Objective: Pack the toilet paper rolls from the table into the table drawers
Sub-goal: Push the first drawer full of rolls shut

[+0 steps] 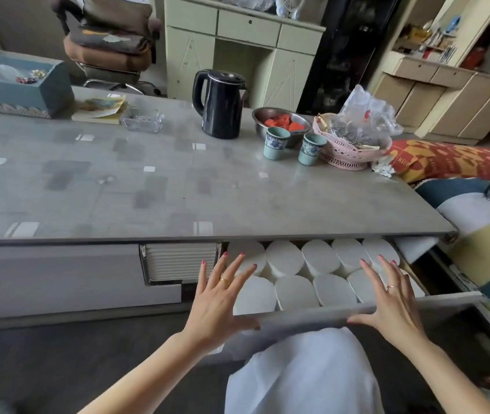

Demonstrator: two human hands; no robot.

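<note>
Spanning the view from left to right, a grey table [178, 186] carries household items on its top, while a drawer [312, 316] stands pulled out beneath its front edge at right. Toilet paper rolls [296, 291] fill the drawer, standing on end in two rows, packed side by side and touching one another. To the left of the drawer, a closed grey drawer front [58, 279] and a ribbed white panel [181, 261] sit under the tabletop. A person's left hand [218, 297] is spread with straight fingers above the leftmost rolls, its thumb resting on the drawer's front rim; it grasps nothing. The right hand [393, 300] is likewise spread flat over the rolls at the right end, thumb on the same rim, grasping nothing. Each hand bears a ring. On the tabletop's far side stand a black kettle [219, 103], a steel bowl [281, 122] of red fruit pieces, a pink basket [345, 150] holding clear plastic bags, two patterned cups [276, 143] just in front of the bowl, and a glass dish [142, 121].
</note>
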